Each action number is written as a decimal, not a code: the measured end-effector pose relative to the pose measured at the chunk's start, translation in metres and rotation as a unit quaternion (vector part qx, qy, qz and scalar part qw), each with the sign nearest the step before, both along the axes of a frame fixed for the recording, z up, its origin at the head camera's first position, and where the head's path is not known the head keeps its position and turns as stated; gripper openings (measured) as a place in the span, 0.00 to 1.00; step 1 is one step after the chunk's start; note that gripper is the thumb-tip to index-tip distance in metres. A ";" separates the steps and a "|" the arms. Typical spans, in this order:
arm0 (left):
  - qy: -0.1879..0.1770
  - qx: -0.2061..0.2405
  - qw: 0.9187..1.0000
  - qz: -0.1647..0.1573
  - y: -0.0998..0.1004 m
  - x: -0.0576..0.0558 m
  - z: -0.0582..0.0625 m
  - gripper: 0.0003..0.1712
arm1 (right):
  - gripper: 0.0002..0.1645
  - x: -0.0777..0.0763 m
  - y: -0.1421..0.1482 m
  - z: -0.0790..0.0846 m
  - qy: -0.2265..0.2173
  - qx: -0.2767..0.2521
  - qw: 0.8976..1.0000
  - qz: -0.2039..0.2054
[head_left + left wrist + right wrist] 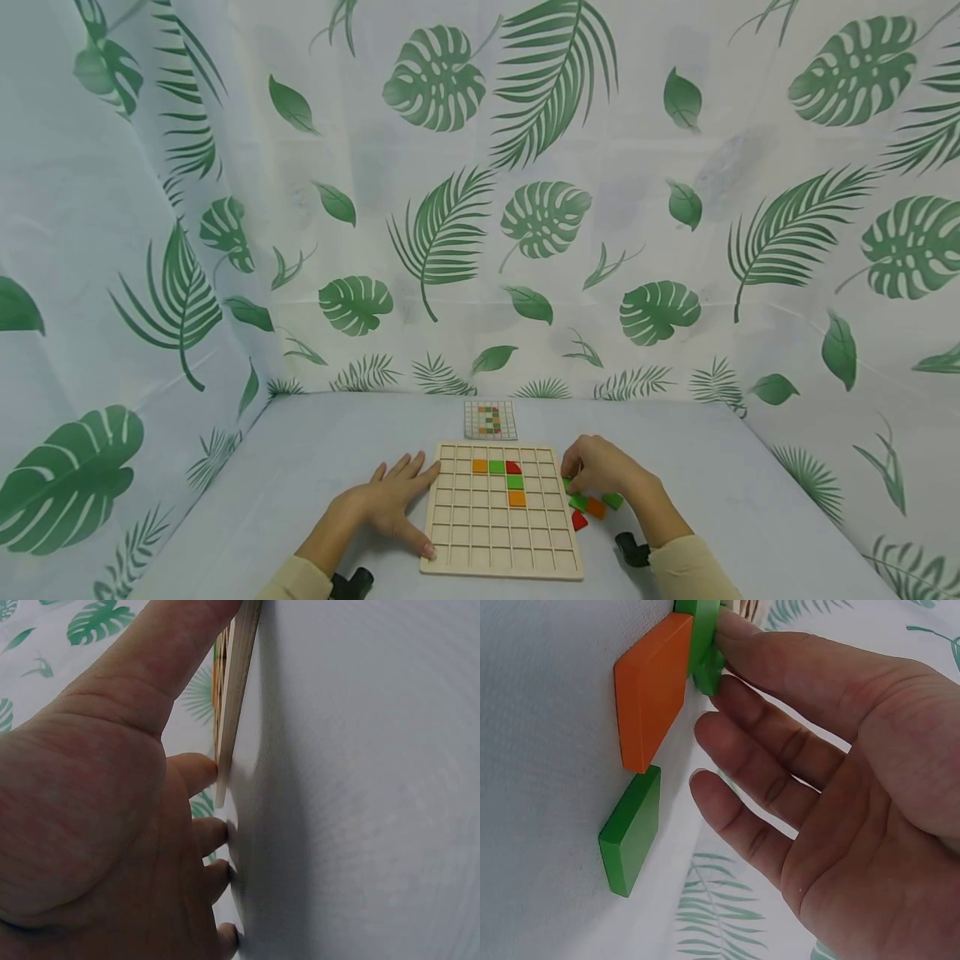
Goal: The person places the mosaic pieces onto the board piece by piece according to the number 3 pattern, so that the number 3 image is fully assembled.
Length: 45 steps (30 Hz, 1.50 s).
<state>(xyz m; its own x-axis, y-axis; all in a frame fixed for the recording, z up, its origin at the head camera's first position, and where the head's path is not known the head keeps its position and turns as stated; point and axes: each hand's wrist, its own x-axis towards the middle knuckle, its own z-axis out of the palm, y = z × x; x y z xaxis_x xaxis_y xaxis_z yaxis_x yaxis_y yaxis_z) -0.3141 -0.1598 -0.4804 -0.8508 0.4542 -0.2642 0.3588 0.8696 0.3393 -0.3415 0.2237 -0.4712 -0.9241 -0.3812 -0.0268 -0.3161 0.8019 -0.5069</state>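
Observation:
A wooden grid board [501,562] lies flat, with several orange, green and red tiles in its upper cells, among them an orange tile [517,498] lowest. My left hand [390,500] is spread at the board's left edge, thumb on the lower left corner and forefinger touching the side. Beyond the right edge, my right hand [606,467] pinches a green tile [709,675] between thumb and forefinger, partly hidden by the fingers; its other fingers are loosely bent. Beside it lie an orange tile [652,694], another green tile [632,836] and a red tile [579,521].
Behind the board lies a small card [491,420] printed with a grid and coloured squares. A white cloth covers the table [315,442]. Leaf-patterned curtains [465,350] hang at the back and sides. Black wrist devices [632,550] sit below both hands.

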 end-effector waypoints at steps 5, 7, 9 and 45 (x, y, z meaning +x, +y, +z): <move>-0.003 0.002 1.000 -0.001 0.000 -0.001 -0.001 0.77 | 0.14 0.000 0.000 0.001 0.004 -0.007 1.000 0.007; -0.004 0.004 1.000 -0.002 -0.001 -0.001 -0.001 0.77 | 0.14 0.000 0.000 0.001 0.006 -0.009 1.000 0.012; -0.004 0.004 1.000 -0.004 -0.001 -0.001 -0.002 0.77 | 0.15 0.000 0.000 0.002 0.005 -0.014 1.000 0.016; 0.009 0.005 1.000 -0.015 -0.002 0.000 -0.002 0.78 | 0.10 -0.002 -0.024 0.011 0.088 -0.036 0.995 0.000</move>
<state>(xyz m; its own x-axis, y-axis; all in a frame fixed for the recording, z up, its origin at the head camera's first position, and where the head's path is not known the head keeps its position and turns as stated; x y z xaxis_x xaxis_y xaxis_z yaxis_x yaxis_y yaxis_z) -0.3144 -0.1618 -0.4825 -0.8414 0.4819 -0.2446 0.3903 0.8549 0.3417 -0.3431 0.1993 -0.4604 -0.9120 -0.3762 0.1633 -0.4053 0.7660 -0.4990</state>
